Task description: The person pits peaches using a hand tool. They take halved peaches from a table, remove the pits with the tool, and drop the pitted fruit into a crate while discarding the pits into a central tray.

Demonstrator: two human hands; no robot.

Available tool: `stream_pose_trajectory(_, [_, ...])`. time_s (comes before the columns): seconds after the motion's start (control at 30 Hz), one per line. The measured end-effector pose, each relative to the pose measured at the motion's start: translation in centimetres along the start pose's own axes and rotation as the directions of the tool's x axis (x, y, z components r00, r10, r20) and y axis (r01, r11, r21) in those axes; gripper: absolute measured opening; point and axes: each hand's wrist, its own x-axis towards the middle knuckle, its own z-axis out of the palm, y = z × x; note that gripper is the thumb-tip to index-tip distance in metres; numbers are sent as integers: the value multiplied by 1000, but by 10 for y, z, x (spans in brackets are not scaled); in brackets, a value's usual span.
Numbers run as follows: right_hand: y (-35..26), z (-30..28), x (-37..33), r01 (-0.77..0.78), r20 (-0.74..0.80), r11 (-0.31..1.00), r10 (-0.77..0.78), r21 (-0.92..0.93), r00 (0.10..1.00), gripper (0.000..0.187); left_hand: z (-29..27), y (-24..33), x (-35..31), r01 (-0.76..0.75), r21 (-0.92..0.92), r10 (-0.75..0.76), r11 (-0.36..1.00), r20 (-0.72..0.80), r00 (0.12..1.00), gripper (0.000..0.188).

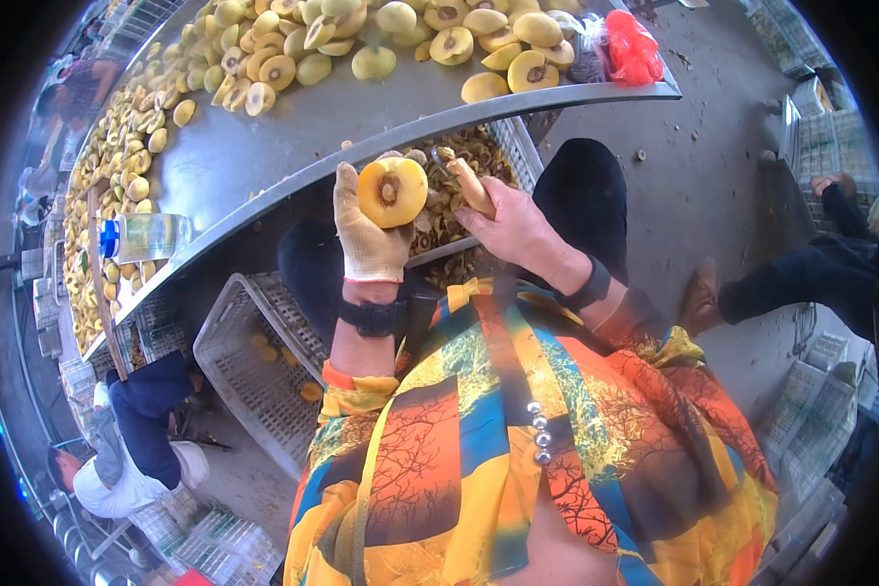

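1. So, L hand [373,234], in a pale knit glove, is wrapped round a cut fruit half [393,192]: thumb on its L side, fingers mostly hidden behind, cut face w/ brown core turned up twd the head cam.
2. R hand [518,220], bare, is closed on the wooden handle of a small tool [472,188]. Hands apart from each other, but near.
3. Key relation: fruit half lies L of R hand, roughly level w/ it. Tool's long axis slants from R fist up & L, so its dark metal end sits just beside the fruit's upper R edge. L hand has the fruit; tool tip is nearer to it than R fingers are. Tip touching or not: can't tell. Fruit is approx. round, no clear long axis.
4. Below both hands, btwn the knees: pale crate [523,156] w/ lots of brownish fruit scraps.
5. Beyond: metal table [254,137], fruit halves [293,44] heaped along far & L sides; red bag [632,47] at R corner, clear bottle [156,237] w/ blue cap at L.
6. By L forearm, lower down: 2nd crate [249,400], a few yellow pcs inside.
7. Further out: co-worker in white top [117,479] lower L; another person's dark trouser leg [801,283] at R.
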Motion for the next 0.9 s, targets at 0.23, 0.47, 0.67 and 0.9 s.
stream_pose_trajectory(0.23, [-10,0,-4,-404,308,810,291,425,906,31,-7,-1,-5,124,-14,-122,992,101,987,69])
stream_pose_trajectory(0.47, [3,3,-3,-156,194,983,135,95,972,30,-18,0,-5,181,-61,-161,982,251,954,68])
stream_pose_trajectory(0.67, [19,2,-4,-76,-95,974,57,-214,994,29,-13,-1,-6,16,139,-19,990,16,1000,59])
stream_pose_trajectory(0.9, [-11,2,-12,71,-119,995,-78,-66,990,30,-8,-7,-6,2,118,-1,993,-7,1000,55])
